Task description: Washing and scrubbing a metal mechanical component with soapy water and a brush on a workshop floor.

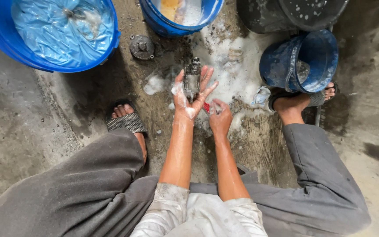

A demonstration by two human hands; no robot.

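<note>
My left hand (188, 97) is raised palm up with the fingers spread, cradling a small grey metal machine part (192, 79) that stands upright against the palm. Soap foam clings to the wrist and thumb. My right hand (220, 117) is closed just to the right and below it, gripping a small tool with a red handle (206, 107); the tool's working end is hidden by foam and fingers. Both forearms are wet.
A big blue tub (110, 41) lined with plastic stands top left, a blue bucket (163, 26) top centre, a dark tub (259, 19) top right. A small blue bucket (281, 66) tilts by my right foot (292, 105). A round metal disc (141, 47) lies on the foamy concrete floor.
</note>
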